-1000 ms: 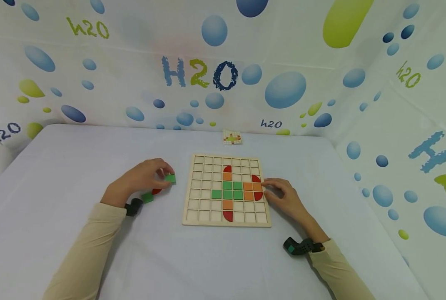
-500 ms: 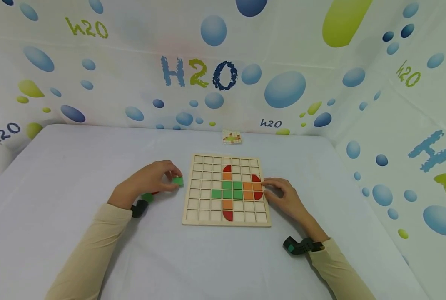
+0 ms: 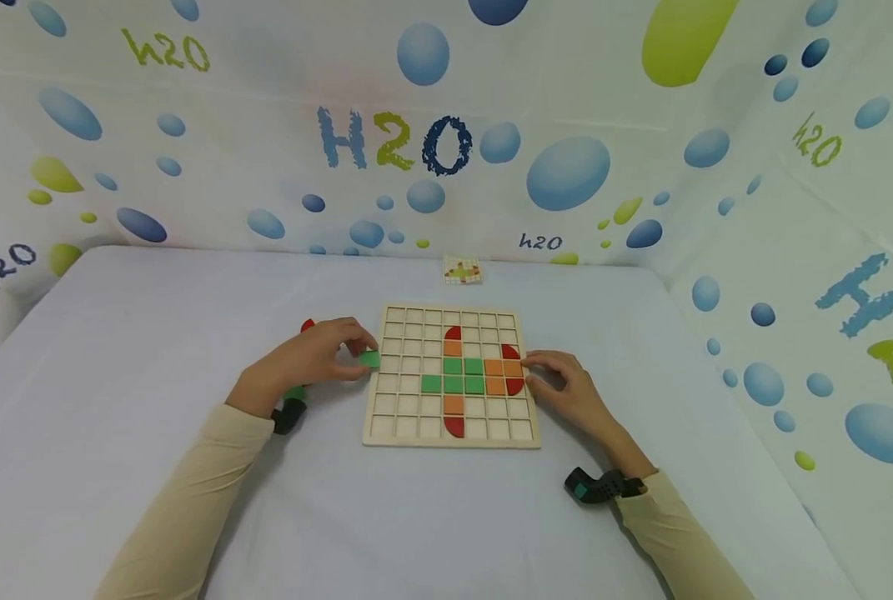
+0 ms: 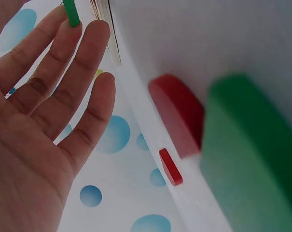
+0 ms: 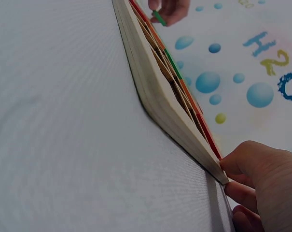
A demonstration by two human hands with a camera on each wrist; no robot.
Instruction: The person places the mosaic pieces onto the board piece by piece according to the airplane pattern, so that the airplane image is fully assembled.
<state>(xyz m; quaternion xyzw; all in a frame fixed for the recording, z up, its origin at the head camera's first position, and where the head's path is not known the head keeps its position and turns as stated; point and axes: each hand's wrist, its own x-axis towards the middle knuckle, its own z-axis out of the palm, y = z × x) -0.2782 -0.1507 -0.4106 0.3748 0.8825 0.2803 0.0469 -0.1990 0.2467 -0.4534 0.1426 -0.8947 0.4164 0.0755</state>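
Observation:
My left hand (image 3: 303, 357) pinches a green square tile (image 3: 368, 359) between thumb and fingertips, right at the left edge of the wooden grid board (image 3: 452, 445). In the left wrist view this green tile (image 4: 71, 13) sticks out past the fingertips. Green, orange and red tiles fill some of the board's cells, mainly its middle and right. My right hand (image 3: 569, 390) is at the board's right edge. In the right wrist view its fingertips (image 5: 225, 166) hold the pale edge of the board (image 5: 158, 94), one near the top, another lower.
Left of the board lie loose pieces: a green tile (image 4: 247, 150), a rounded red tile (image 4: 177, 113) and another red one (image 4: 171, 166), partly hidden by my arm in the head view. A small pattern card (image 3: 463, 270) lies behind the board on the white cloth (image 3: 416, 525).
My left hand has carried the green tile rightward to the board's left edge, uncovering a red tile behind the hand. My right hand stays at the board's right edge.

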